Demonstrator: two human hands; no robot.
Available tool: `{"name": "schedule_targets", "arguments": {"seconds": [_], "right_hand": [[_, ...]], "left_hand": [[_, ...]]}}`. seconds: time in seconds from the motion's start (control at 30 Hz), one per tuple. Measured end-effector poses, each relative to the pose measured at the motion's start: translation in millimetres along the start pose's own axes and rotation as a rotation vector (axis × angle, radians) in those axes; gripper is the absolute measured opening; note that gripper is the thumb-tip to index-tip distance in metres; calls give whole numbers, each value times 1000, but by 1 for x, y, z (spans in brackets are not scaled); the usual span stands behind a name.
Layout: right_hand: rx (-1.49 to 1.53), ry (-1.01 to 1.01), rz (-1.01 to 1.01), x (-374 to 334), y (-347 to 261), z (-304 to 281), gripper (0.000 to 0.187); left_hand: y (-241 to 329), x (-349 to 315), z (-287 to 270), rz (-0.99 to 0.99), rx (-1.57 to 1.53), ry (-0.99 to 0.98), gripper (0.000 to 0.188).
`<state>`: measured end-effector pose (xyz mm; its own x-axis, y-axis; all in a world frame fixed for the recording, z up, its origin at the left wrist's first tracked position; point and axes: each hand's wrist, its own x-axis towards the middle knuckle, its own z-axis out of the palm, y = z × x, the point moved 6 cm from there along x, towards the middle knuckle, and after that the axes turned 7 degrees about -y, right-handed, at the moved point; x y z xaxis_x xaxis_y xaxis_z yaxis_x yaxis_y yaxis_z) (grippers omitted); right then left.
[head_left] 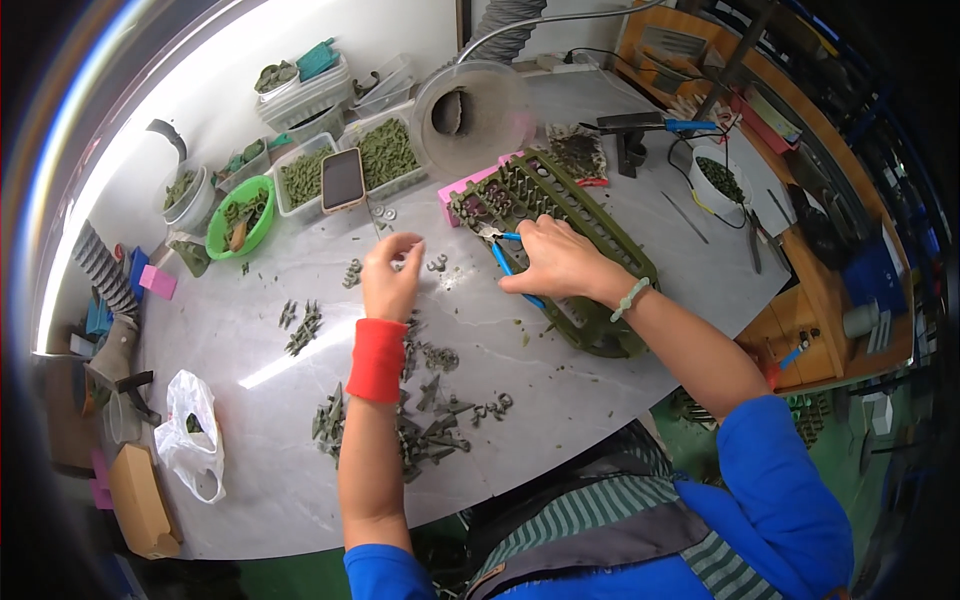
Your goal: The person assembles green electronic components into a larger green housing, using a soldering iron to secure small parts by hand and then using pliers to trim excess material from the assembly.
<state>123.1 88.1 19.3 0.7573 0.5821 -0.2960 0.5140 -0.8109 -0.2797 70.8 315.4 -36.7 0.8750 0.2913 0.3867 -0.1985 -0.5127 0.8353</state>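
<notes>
My right hand [565, 258] grips blue-handled nippers [503, 258], their metal jaws up against small green pieces at the left end of a long olive-green frame [600, 240]. Its left end leans on a pink block [452, 200], and rows of small pegs line it. My left hand [391, 277], below a red wristband, is held over the table with its fingers curled together. Whether it pinches anything is hidden. Small curved green pieces [438, 263] lie just right of it. Under and beside my left forearm spreads a heap of grey-green pieces [430, 435].
Clear tubs of green pieces [388, 152] stand at the back, with a phone [343, 180] propped against them. A green bowl [262, 232] sits farther left. A clear funnel hood [490, 110] rises behind the frame. A white bag [190, 440] lies left; a white bucket [716, 190] stands right.
</notes>
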Motion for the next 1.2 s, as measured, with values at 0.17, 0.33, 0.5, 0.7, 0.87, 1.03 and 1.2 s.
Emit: {"name": "schedule_targets", "arguments": {"seconds": [0.17, 0.33, 0.5, 0.7, 0.87, 1.03, 1.2], "right_hand": [[-33, -36, -16, 2, -11, -11, 60], [10, -112, 9, 4, -13, -5, 46], [44, -123, -25, 8, -1, 7, 42], [42, 45, -64, -6, -11, -3, 46], [43, -11, 15, -3, -10, -2, 55], [31, 47, -36, 0, -9, 2, 56], [68, 79, -114, 13, 0, 14, 54]], "left_hand": [[34, 6, 36, 213, 112, 12, 16], [35, 9, 53, 208, 371, 71, 11], [35, 10, 55, 226, 437, 93, 9], [29, 8, 50, 193, 386, 98, 8], [15, 10, 41, 81, 199, 34, 12], [25, 11, 40, 127, 160, 23, 12], [45, 11, 40, 228, 406, 70, 9]]}}
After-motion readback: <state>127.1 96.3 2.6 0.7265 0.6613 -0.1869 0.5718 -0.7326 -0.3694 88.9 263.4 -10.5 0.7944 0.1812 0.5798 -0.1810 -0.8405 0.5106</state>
